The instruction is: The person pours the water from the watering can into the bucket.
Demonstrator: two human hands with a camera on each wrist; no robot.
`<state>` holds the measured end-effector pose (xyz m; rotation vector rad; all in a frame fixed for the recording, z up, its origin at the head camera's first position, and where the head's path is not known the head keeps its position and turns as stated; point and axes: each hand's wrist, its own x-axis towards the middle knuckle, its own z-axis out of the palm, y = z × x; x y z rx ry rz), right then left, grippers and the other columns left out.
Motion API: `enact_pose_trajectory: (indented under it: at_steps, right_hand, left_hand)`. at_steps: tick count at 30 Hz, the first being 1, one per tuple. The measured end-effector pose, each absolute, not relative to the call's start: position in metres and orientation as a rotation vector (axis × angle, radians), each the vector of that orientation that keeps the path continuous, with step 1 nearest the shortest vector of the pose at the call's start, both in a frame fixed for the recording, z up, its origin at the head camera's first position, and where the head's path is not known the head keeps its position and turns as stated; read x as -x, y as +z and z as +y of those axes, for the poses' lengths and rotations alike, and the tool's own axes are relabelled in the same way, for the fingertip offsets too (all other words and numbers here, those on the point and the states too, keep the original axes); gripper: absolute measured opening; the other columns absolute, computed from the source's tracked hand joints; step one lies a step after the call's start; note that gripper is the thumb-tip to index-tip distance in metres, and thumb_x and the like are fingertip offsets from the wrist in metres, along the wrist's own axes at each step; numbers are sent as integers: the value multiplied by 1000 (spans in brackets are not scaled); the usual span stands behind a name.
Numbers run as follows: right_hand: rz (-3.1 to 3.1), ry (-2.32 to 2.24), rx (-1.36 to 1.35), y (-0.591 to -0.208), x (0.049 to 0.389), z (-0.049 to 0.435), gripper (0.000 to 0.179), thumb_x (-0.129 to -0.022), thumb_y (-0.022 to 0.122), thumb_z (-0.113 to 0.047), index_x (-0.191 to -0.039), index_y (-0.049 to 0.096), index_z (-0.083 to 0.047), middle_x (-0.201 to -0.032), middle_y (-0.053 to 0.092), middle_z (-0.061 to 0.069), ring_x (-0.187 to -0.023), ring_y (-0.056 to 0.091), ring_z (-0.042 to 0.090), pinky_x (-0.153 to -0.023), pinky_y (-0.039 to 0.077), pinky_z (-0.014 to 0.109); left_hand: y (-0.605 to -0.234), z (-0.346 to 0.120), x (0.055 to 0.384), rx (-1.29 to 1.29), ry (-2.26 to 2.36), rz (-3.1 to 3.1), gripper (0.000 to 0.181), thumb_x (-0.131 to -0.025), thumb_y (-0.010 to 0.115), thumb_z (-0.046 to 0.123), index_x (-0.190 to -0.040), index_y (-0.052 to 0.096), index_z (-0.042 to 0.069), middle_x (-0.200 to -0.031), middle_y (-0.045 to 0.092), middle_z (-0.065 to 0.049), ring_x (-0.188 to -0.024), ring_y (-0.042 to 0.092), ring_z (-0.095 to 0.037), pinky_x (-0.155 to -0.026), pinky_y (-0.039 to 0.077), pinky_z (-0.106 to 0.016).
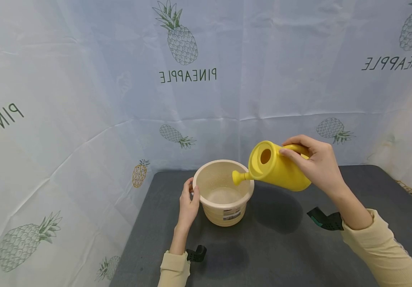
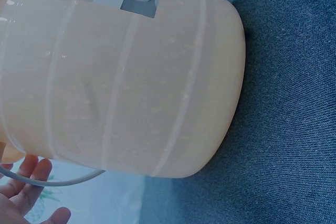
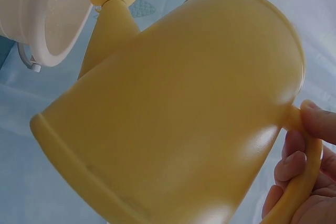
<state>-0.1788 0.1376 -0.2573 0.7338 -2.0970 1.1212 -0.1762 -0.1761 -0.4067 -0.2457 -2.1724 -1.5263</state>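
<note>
A cream plastic bucket point(image 1: 223, 213) with a printed label stands upright on the dark table. Its wall point(image 2: 121, 87) fills much of the left wrist view. My left hand point(image 1: 189, 201) holds the bucket at its left side, fingers and thumb around the rim's edge. My right hand point(image 1: 315, 157) grips the handle of a yellow watering can point(image 1: 284, 173), tilted in the air to the bucket's right. In the right wrist view the fingers wrap the handle point(image 3: 310, 169). The can's rose point(image 1: 238, 177) is over the bucket opening. No stream of water can be made out.
The dark tabletop point(image 1: 263, 259) extends around the bucket. White cloth point(image 1: 281, 87) printed with pineapples hangs behind and at both sides. A thin grey bail handle point(image 2: 68, 183) hangs on the bucket. Black straps with wrist mounts point(image 1: 196, 254) sit at both wrists.
</note>
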Motion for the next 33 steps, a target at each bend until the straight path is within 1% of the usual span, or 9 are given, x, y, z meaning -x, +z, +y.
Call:
enact_pose_trajectory:
  at_steps: [6,13,33]
  right_hand:
    - [-2095,1121,-734,-257,179,138,12,-80,71,-1,-91,68,-3,-84,65,-5,-78,60,-2,-70,44,12]
    - [-2095,1118,-735,-257,179,138,12,-80,71,-1,-92,68,-3,-84,65,-5,-79,60,-3,-70,44,12]
    - [-2088,1104,-746,-256,179,137,12,-79,71,0,-91,68,-2,-84,64,-6,-78,60,-3,-69,44,11]
  left_hand:
    - [-407,-176,176,251,-1522,-2174,39,-98,43,8,-133,38,-9,-118,53,-30,-99,49,-33,-78,39,-34]
    - [-406,-176,175,270,-1520,-2164,39,-98,42,6,-133,38,-11,-117,53,-31,-98,49,-34,-77,40,-40]
    - [-407,-176,176,270,-1533,-2168,39,-98,42,7,-133,37,-10,-119,51,-31,-100,49,-33,-81,39,-43]
